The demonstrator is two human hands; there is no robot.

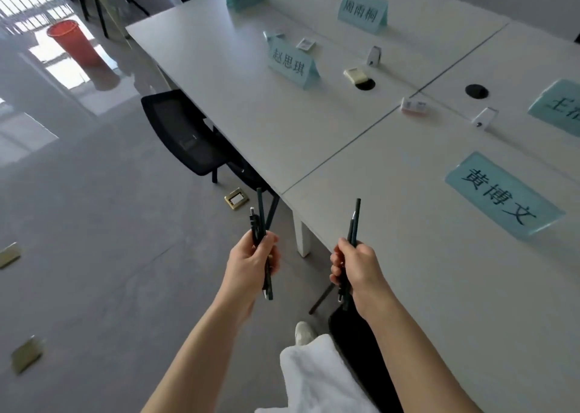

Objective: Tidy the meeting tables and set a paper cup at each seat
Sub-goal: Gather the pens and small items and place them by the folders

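My left hand (251, 262) grips a small bunch of dark pens (260, 221) upright, out over the floor to the left of the table. My right hand (354, 268) grips another few dark pens (354, 224) at the near edge of the white meeting table (423, 280). Light blue name cards stand on the tables: one close on the right (502, 192), one further back (293, 64). No paper cup is in view.
Small erasers and sharpeners (354, 75) lie scattered mid-table, beside two cable holes (365, 84). A black mesh chair (185, 133) is tucked at the left table edge. A red bin (73, 42) stands far left. Brass floor sockets (236, 197) dot the grey floor.
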